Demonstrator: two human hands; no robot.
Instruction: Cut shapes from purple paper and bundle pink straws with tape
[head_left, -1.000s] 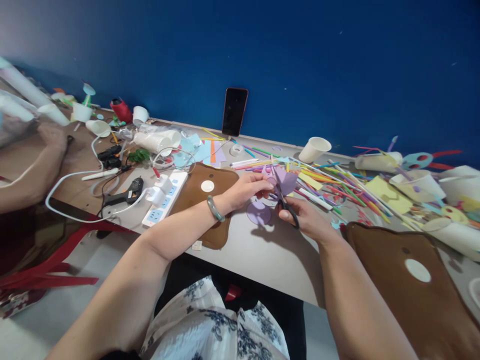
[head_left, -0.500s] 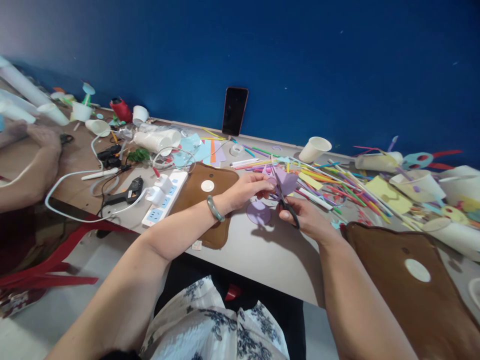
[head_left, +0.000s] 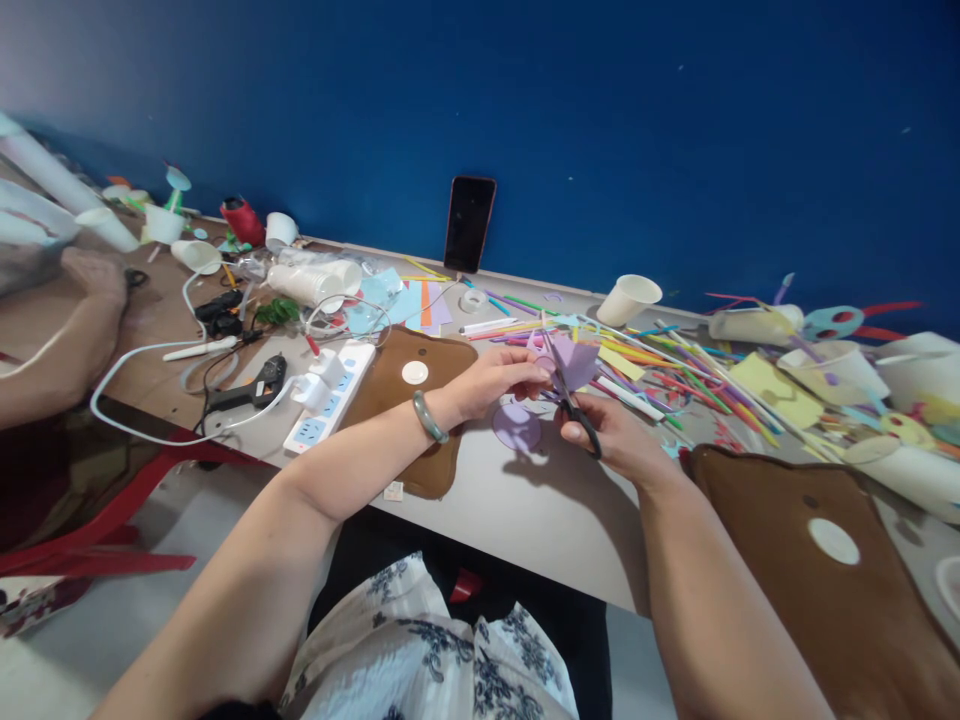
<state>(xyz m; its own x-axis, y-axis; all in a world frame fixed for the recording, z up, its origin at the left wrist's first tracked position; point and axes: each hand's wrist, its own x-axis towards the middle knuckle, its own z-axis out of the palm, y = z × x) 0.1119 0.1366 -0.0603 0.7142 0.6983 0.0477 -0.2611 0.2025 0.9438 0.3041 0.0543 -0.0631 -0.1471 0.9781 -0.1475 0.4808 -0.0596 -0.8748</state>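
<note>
My left hand (head_left: pixel 504 382) pinches a piece of purple paper (head_left: pixel 576 364) between thumb and fingers. Wrapped round the black handles of a pair of scissors (head_left: pixel 583 425) is my right hand (head_left: pixel 609 432); the blades point away from me, across the purple paper. Just below both hands, a purple paper disc (head_left: pixel 517 427) lies on the table. A brown pad (head_left: pixel 409 440) with a white oval is under my left wrist. Whether the blades are fully closed is hard to make out.
Many coloured sticks and strips (head_left: pixel 675 375) spread behind my right hand. A paper cup (head_left: pixel 629 299) stands near the wall, where a phone (head_left: pixel 470 224) leans. Left are a power strip (head_left: pixel 331 396), a glue gun (head_left: pixel 255 385) and cables. A co-worker's arm (head_left: pixel 71 320) is at far left.
My hands, the scissors and the purple paper have hardly moved. The co-worker's hands at the far left have shifted slightly with the white item there.
</note>
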